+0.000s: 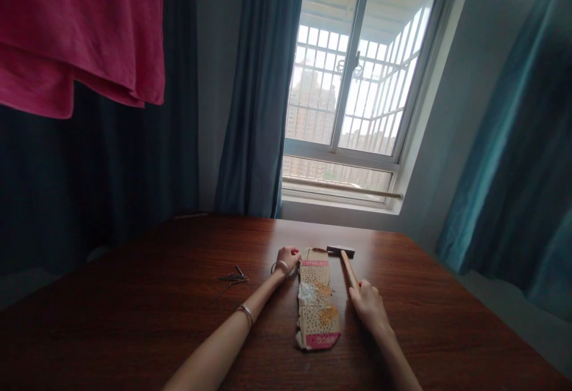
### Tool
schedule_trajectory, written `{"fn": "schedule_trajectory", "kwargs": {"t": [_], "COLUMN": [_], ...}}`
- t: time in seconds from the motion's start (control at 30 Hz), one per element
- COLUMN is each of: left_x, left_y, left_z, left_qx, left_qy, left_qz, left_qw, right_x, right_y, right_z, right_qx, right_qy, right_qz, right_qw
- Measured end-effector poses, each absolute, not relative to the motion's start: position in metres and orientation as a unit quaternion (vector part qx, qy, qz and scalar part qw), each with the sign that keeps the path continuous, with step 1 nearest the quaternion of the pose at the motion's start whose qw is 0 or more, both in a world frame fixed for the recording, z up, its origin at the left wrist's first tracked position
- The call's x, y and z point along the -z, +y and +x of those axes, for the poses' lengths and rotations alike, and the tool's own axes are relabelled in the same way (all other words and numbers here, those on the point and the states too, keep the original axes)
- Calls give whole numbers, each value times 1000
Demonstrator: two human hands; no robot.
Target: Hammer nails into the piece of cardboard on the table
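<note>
A long piece of cardboard (315,313), dotted with many small holes and stained orange in places, lies on the wooden table in front of me. My left hand (288,256) is closed at its upper left edge; whatever the fingers hold is too small or hidden to make out. To the right, my right hand (369,306) wraps round the wooden handle of a hammer (350,269). The dark hammer head is just beyond the cardboard's upper right corner. Several nails (235,276) lie in a loose pile left of my left wrist.
The brown wooden table (147,313) reaches to the wall below a barred window (344,81). Blue curtains (263,93) hang on both sides. A pink cloth (98,27) hangs at the upper left, above the table's level.
</note>
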State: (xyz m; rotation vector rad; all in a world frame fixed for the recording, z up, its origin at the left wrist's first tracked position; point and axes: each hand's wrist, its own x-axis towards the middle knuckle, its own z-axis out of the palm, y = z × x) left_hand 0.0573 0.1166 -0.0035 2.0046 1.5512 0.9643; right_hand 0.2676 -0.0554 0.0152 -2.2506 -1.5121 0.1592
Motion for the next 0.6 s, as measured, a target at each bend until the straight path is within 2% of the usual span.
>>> {"fn": "schedule_trajectory", "kwargs": {"t": [0.27,0.5,0.6], "left_x": [5,7,9], "left_y": [117,121,122], "left_z": [58,56,56], "left_qx": [-317,-329,-338], "left_qy": [552,554,550], "left_qz": [744,729,725], "left_qw": [204,231,238], "right_x": [-17,-16,-11], "right_y": [-54,-54,-52], "right_z": [262,255,255], "right_qx": [-26,64,57], "right_qy": [-537,-528,-534], "right_qz": [-823,-838,-835], "right_qw": [181,122,116]}}
